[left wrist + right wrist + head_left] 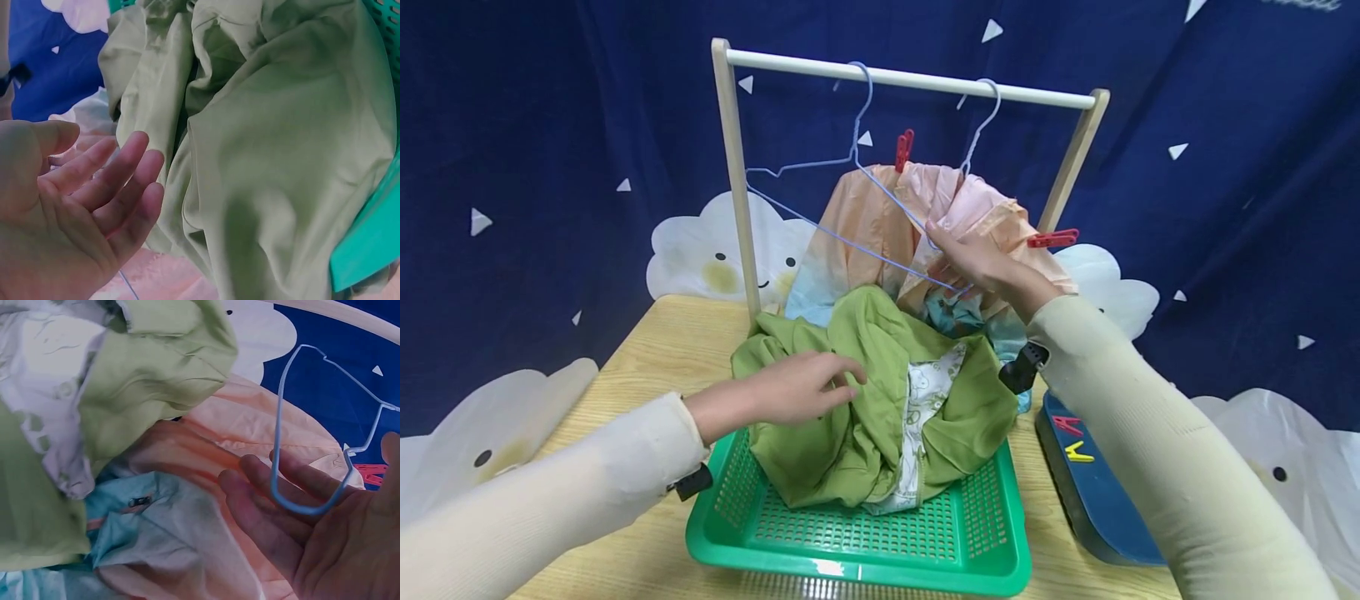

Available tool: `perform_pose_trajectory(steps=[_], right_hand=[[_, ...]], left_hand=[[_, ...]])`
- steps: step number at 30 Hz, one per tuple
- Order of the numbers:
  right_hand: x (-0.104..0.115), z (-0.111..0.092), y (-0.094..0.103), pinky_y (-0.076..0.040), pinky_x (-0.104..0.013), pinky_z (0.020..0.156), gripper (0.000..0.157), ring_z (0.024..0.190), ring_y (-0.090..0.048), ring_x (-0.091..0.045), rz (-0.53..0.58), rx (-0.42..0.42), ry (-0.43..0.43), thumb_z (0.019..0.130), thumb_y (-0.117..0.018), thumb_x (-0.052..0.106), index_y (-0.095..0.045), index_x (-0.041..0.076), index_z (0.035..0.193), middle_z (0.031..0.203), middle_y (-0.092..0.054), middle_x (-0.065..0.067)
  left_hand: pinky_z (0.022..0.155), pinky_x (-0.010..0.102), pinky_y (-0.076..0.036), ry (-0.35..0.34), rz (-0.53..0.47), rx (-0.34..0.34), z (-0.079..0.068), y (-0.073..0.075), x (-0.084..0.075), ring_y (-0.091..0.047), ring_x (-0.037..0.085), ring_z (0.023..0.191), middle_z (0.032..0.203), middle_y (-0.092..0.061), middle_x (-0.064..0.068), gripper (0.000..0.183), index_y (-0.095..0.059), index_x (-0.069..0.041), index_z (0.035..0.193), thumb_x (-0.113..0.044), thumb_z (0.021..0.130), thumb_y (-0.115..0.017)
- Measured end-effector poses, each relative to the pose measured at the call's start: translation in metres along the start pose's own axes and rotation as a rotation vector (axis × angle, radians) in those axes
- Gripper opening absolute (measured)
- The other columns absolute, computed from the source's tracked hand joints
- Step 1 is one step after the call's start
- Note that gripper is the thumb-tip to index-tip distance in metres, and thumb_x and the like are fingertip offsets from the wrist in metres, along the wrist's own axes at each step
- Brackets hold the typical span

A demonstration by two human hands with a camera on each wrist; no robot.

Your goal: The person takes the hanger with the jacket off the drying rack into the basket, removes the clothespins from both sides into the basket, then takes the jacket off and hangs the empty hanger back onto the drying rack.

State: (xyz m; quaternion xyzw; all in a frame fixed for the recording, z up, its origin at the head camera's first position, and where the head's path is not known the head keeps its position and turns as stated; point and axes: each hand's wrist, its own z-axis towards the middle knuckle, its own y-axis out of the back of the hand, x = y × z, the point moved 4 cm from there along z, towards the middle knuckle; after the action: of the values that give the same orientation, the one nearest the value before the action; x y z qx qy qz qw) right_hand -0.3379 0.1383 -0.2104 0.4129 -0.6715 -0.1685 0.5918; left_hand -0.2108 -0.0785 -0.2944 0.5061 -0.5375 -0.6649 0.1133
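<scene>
My left hand [790,387] is over a crumpled green garment [872,333] with a white patterned strip. In the left wrist view its fingers are loosely bent and hold nothing. My right hand [973,258] is at the right end of a blue wire hanger [856,137] that hangs from the rack's bar. In the right wrist view the hanger's rounded end [278,425] lies across the relaxed fingers, and the thumb is apart from it. Behind this hand hangs an orange, pink and light-blue garment [857,217] on a second hanger [981,125].
A green basket [940,575] stands under the green garment on the wooden table [677,350]. Red clothespins [904,150] grip the orange garment. At right, a blue-topped box [1120,508] carries a red clothespin [1067,425] and a yellow clothespin [1078,452]. The wooden rack [737,167] stands behind.
</scene>
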Motion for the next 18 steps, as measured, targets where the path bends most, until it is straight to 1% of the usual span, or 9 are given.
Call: perform_pose_trajectory(steps=[5, 8, 10, 14, 16, 18], right_hand=[[-0.009, -0.007, -0.002, -0.059, -0.036, 0.070, 0.084, 0.089, -0.072, -0.028, -0.028, -0.013, 0.012, 0.105, -0.020, 0.061, -0.059, -0.007, 0.134, 0.136, -0.061, -0.028], [-0.013, -0.010, -0.003, -0.060, -0.040, 0.072, 0.081, 0.094, -0.073, -0.034, -0.053, -0.008, 0.029, 0.106, -0.019, 0.059, -0.059, -0.006, 0.135, 0.137, -0.061, -0.028], [-0.016, -0.012, -0.004, -0.061, -0.042, 0.073, 0.079, 0.097, -0.073, -0.037, -0.066, 0.000, 0.044, 0.106, -0.020, 0.057, -0.059, -0.005, 0.135, 0.135, -0.061, -0.030], [-0.025, -0.015, -0.005, -0.059, -0.038, 0.068, 0.075, 0.093, -0.072, -0.036, -0.095, 0.000, 0.060, 0.107, -0.023, 0.056, -0.061, -0.005, 0.130, 0.125, -0.065, -0.031], [-0.030, -0.018, -0.007, -0.058, -0.035, 0.066, 0.073, 0.094, -0.072, -0.035, -0.116, 0.004, 0.056, 0.107, -0.026, 0.055, -0.062, -0.005, 0.128, 0.125, -0.066, -0.030], [-0.035, -0.020, -0.009, -0.059, -0.038, 0.071, 0.073, 0.099, -0.071, -0.037, -0.130, 0.016, 0.042, 0.106, -0.029, 0.055, -0.063, -0.006, 0.127, 0.127, -0.066, -0.028]], left_hand=[[0.088, 0.040, -0.057, 0.011, -0.005, -0.062, 0.000, 0.009, 0.002, -0.070, 0.018, 0.102, 0.115, -0.074, 0.007, 0.031, -0.063, -0.011, 0.132, -0.022, 0.105, -0.053], [0.088, 0.041, -0.056, 0.016, -0.010, -0.114, 0.001, 0.014, 0.005, -0.070, 0.021, 0.105, 0.114, -0.074, 0.008, 0.030, -0.064, -0.009, 0.131, -0.020, 0.105, -0.053], [0.090, 0.043, -0.056, 0.020, -0.007, -0.154, 0.001, 0.019, 0.008, -0.070, 0.023, 0.108, 0.114, -0.074, 0.009, 0.030, -0.064, -0.008, 0.129, -0.019, 0.104, -0.053], [0.097, 0.048, -0.053, 0.032, 0.007, -0.230, 0.002, 0.027, 0.016, -0.067, 0.029, 0.115, 0.119, -0.073, 0.012, 0.030, -0.065, -0.006, 0.129, -0.018, 0.104, -0.053], [0.100, 0.051, -0.051, 0.043, 0.010, -0.261, 0.002, 0.030, 0.021, -0.065, 0.033, 0.119, 0.123, -0.071, 0.015, 0.032, -0.063, -0.004, 0.131, -0.018, 0.103, -0.052], [0.103, 0.054, -0.048, 0.055, 0.023, -0.288, 0.002, 0.034, 0.026, -0.061, 0.037, 0.124, 0.129, -0.069, 0.017, 0.034, -0.062, -0.003, 0.133, -0.018, 0.104, -0.052]])
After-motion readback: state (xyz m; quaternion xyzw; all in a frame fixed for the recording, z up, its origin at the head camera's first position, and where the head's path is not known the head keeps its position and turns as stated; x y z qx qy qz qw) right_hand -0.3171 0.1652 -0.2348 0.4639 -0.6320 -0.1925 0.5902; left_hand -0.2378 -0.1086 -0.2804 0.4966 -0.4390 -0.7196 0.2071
